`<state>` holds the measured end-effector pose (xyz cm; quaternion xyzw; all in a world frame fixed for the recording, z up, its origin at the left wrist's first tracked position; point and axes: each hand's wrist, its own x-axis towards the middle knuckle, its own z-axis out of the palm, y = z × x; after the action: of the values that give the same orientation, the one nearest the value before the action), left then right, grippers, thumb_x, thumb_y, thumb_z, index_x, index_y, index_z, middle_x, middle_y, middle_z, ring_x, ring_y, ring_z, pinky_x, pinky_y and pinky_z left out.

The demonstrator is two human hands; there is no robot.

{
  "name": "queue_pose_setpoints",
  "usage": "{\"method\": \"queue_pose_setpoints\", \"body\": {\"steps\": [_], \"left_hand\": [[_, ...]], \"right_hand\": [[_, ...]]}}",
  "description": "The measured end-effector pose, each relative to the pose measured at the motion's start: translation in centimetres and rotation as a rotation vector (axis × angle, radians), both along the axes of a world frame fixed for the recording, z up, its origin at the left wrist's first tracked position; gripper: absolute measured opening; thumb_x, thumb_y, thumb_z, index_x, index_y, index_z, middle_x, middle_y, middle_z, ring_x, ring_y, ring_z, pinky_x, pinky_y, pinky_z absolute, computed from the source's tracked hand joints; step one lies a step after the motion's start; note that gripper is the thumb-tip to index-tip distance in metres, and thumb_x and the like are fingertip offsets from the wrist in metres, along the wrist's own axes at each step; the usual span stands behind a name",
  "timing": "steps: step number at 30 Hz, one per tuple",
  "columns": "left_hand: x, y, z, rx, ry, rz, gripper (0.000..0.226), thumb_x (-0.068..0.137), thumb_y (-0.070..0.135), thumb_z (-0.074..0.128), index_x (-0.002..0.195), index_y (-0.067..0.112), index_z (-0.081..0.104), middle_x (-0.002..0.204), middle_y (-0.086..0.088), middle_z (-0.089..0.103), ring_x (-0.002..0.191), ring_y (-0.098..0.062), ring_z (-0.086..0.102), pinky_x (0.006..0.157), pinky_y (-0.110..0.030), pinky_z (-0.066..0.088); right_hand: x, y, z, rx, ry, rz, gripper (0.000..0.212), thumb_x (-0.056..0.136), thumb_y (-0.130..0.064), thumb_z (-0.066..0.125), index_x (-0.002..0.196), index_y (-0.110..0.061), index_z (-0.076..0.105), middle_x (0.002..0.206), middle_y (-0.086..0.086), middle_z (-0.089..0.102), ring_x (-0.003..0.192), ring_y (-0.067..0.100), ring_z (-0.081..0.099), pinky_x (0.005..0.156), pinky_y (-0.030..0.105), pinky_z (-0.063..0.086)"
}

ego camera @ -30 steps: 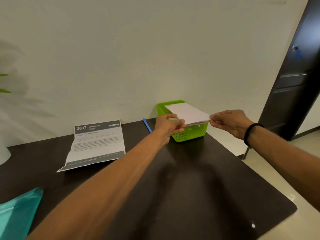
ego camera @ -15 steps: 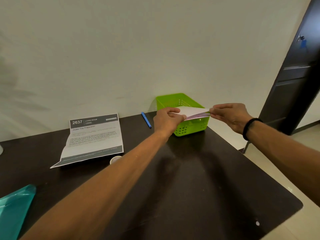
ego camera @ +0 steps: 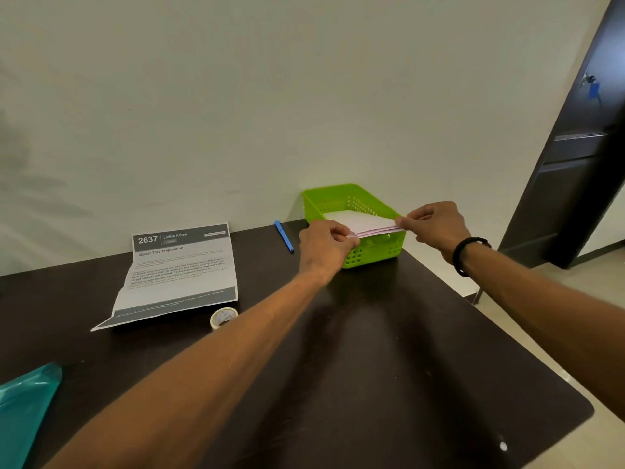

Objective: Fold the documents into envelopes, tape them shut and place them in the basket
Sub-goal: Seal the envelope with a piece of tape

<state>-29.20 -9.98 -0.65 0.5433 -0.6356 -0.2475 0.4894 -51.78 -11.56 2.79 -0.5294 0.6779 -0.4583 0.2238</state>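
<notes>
My left hand [ego camera: 326, 243] and right hand [ego camera: 434, 223] pinch the envelope's [ego camera: 363, 222] ends over the basket [ego camera: 373, 253] at the table's far right corner. I judge it light and floppy; end grips suit.

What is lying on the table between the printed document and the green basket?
A blue pen lies there on the dark table, between the printed document and the green basket, apart from both. The head view shows it.

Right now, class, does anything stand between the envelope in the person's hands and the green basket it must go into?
Nothing visible does. The envelope, pinched by the left hand and right hand, already sits over the green basket, whose top is open.
</notes>
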Motion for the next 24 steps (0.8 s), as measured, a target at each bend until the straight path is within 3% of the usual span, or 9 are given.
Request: {"method": "queue_pose_setpoints", "body": {"steps": [7,13,16,18,24], "left_hand": [[-0.2,0.0,0.6,0.024,0.045,0.003,0.016,0.078,0.018,0.091,0.085,0.017,0.077,0.073,0.005,0.074,0.07,-0.002,0.071,0.071,-0.018,0.059],[0.3,-0.1,0.4,0.025,0.071,-0.019,0.026,0.079,0.016,0.09,0.093,0.02,0.069,0.07,0.006,0.075,0.083,-0.012,0.074,0.081,-0.035,0.062],[0.6,0.1,0.4,0.033,0.048,-0.023,0.035,0.08,0.015,0.088,0.101,0.024,0.061,0.069,0.009,0.073,0.094,-0.017,0.07,0.077,-0.035,0.059],[0.7,0.1,0.5,0.049,0.038,-0.029,0.029,0.081,0.016,0.088,0.099,0.022,0.065,0.072,0.006,0.074,0.09,-0.016,0.071,0.076,-0.033,0.06],[2.5,1.8,1.0,0.079,-0.022,-0.052,0.024,0.085,0.021,0.084,0.103,0.02,0.068,0.081,0.001,0.077,0.078,-0.012,0.075,0.074,-0.027,0.059]], "right_hand": [[0.5,0.5,0.2,-0.003,-0.073,0.047,0.028,0.08,-0.028,0.091,0.091,-0.005,0.079,0.098,0.015,0.077,0.085,0.025,0.071,0.083,0.042,0.065],[1.0,1.1,0.2,-0.061,0.11,0.044,0.022,0.08,-0.024,0.09,0.094,-0.011,0.08,0.093,0.007,0.077,0.089,0.023,0.072,0.084,0.044,0.063],[1.3,1.4,0.2,-0.079,0.241,0.05,0.024,0.082,-0.022,0.088,0.099,-0.008,0.08,0.098,0.009,0.075,0.095,0.023,0.071,0.081,0.033,0.054],[1.5,1.5,0.1,-0.088,0.31,0.052,0.023,0.084,-0.02,0.086,0.102,-0.007,0.079,0.103,0.012,0.074,0.099,0.024,0.07,0.083,0.029,0.049],[2.4,3.2,-0.8,-0.227,0.482,0.089,0.024,0.087,-0.016,0.079,0.109,-0.009,0.075,0.113,0.013,0.07,0.104,0.033,0.066,0.093,0.044,0.053]]}}
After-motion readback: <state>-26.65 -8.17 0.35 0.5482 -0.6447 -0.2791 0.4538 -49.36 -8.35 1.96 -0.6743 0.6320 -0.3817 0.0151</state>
